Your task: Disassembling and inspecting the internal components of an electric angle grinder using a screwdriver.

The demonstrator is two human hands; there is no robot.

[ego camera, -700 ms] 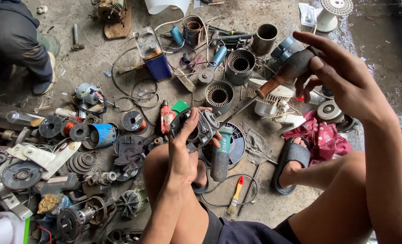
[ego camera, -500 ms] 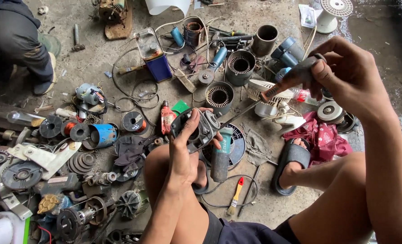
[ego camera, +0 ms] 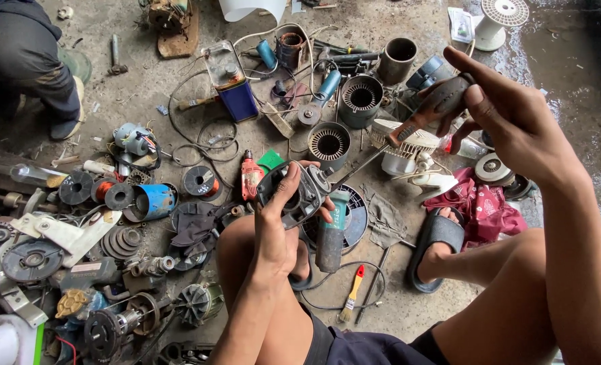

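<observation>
Head view showed the left hand point(ego camera: 280, 226) closed around a grey round metal motor housing point(ego camera: 299, 195), thumb over its rim. The right hand point(ego camera: 510, 111) gripped a brown-handled screwdriver point(ego camera: 427, 115), shaft slanting toward the housing. Beyond the fingertips stood a dark cylindrical metal can point(ego camera: 397, 59), interior too dark to tell.

— Where does the camera sit?

— On the person's head, looking steeply down past the knees at the floor point(ego camera: 570, 155).

— How near?

— Close: the left hand point(ego camera: 280, 223) and right hand point(ego camera: 510, 115) fill the foreground, with the sandal point(ego camera: 435, 236) just below them.

— Which way does it face?

— Forward and down; scattered parts stretch beyond the sandal, toward the top edge.

— Any second view?

— No, only this one.
</observation>
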